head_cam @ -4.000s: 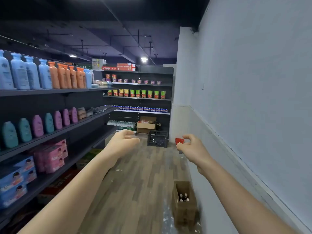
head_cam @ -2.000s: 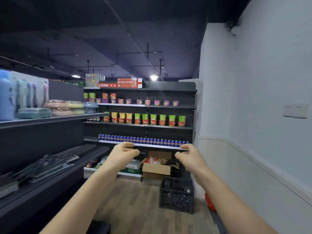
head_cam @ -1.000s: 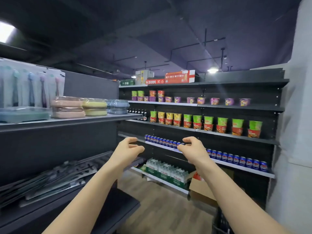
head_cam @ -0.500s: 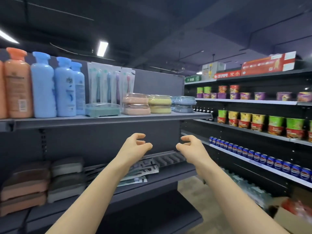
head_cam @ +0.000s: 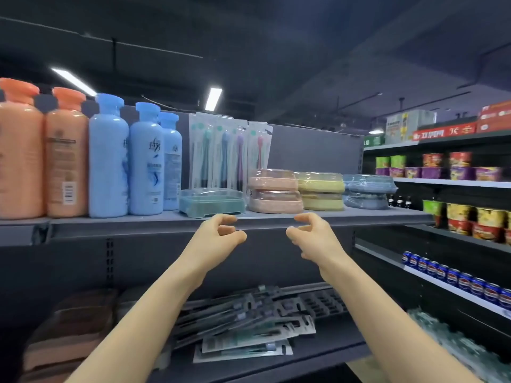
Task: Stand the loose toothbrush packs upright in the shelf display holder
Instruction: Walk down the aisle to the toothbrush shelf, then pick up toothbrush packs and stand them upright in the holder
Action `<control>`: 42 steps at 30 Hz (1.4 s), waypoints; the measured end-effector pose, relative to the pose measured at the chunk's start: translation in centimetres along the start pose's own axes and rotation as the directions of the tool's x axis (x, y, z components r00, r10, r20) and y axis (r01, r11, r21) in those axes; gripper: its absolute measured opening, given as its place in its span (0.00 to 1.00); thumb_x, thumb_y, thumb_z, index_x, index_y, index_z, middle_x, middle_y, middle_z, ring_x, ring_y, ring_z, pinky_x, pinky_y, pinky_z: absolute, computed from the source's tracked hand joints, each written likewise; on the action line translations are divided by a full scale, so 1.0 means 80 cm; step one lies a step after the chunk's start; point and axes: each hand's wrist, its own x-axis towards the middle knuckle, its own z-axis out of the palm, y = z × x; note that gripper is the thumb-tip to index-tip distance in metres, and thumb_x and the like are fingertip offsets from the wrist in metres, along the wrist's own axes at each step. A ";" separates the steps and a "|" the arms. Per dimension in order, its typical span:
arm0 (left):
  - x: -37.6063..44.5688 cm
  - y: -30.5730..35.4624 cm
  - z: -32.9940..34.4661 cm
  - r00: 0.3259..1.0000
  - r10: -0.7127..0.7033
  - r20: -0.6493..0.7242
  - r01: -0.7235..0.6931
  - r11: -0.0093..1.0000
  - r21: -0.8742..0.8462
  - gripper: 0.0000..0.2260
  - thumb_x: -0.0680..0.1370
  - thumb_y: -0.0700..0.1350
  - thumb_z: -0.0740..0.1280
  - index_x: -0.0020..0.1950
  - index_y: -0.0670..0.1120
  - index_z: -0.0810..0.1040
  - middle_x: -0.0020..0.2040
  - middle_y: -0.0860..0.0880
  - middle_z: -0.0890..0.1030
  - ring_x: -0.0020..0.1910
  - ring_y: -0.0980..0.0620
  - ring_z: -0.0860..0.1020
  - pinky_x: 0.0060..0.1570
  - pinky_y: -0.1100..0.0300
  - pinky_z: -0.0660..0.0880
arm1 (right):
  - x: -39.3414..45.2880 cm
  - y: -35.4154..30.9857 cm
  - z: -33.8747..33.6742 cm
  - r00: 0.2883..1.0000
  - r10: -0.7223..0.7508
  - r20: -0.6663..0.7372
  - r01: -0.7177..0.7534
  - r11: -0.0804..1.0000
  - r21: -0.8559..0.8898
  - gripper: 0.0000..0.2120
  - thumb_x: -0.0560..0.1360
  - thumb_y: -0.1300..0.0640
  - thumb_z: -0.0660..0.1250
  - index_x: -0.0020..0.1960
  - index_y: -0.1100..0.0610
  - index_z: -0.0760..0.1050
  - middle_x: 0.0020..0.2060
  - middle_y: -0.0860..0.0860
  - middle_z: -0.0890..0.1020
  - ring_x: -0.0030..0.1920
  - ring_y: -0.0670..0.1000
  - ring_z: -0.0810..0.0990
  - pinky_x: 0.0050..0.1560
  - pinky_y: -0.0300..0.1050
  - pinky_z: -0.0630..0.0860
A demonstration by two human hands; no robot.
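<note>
— What changed?
— The view has swung from the aisle to the shelving; both hands, left hand (head_cam: 214,239) and right hand (head_cam: 312,237), hang loosely curled, each grip pinching nothing.
— The packs?
— The loose toothbrush packs (head_cam: 246,327) lie heaped on the lower shelf (head_cam: 326,352), untouched; upright packs (head_cam: 229,154) stand above, beside shampoo bottles (head_cam: 143,164) — dim shop.

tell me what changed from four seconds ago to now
The person walked down the aisle and turned left to face the shelf with upright toothbrush packs and the loose toothbrush packs below. The right hand let go of a red object. The left hand stays empty.
</note>
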 end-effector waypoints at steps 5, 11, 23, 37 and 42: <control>0.018 -0.010 -0.001 1.000 -0.009 -0.016 0.009 1.000 0.001 0.13 0.75 0.44 0.65 0.59 0.52 0.72 0.57 0.51 0.77 0.53 0.54 0.75 0.56 0.56 0.72 | 0.028 0.002 0.016 0.999 -0.022 0.036 0.022 1.000 -0.009 0.18 0.76 0.57 0.62 0.65 0.52 0.66 0.46 0.48 0.76 0.52 0.52 0.76 0.50 0.46 0.72; 0.036 -0.011 0.001 0.999 -0.008 -0.047 0.008 1.000 0.005 0.12 0.75 0.44 0.65 0.58 0.52 0.73 0.52 0.55 0.78 0.55 0.54 0.76 0.57 0.54 0.72 | 0.052 0.009 0.024 0.995 -0.041 0.086 0.041 0.999 0.003 0.18 0.76 0.58 0.62 0.65 0.52 0.66 0.47 0.48 0.76 0.54 0.51 0.76 0.52 0.46 0.72; 0.047 -0.018 0.016 0.998 -0.027 -0.050 0.029 0.999 0.033 0.11 0.75 0.44 0.65 0.56 0.52 0.75 0.49 0.58 0.79 0.52 0.58 0.76 0.54 0.58 0.73 | 0.074 0.023 0.013 0.991 -0.048 0.127 0.050 0.999 -0.010 0.14 0.75 0.57 0.62 0.60 0.52 0.71 0.52 0.51 0.79 0.55 0.52 0.78 0.53 0.47 0.75; 0.054 -0.111 0.084 0.992 -0.092 0.088 0.081 0.989 0.123 0.11 0.75 0.44 0.66 0.56 0.53 0.74 0.54 0.56 0.78 0.53 0.59 0.77 0.48 0.65 0.71 | 0.072 0.137 -0.008 0.979 0.076 0.187 -0.062 0.995 -0.078 0.05 0.74 0.59 0.63 0.46 0.51 0.76 0.40 0.49 0.83 0.37 0.45 0.80 0.37 0.36 0.72; 0.043 -0.187 0.112 0.957 -0.255 0.138 0.202 0.927 0.314 0.15 0.69 0.47 0.69 0.54 0.54 0.71 0.59 0.51 0.79 0.57 0.56 0.77 0.61 0.62 0.71 | 0.073 0.241 0.018 0.918 0.316 0.237 -0.285 0.945 -0.159 0.06 0.74 0.59 0.64 0.40 0.50 0.75 0.36 0.48 0.81 0.37 0.46 0.78 0.33 0.33 0.69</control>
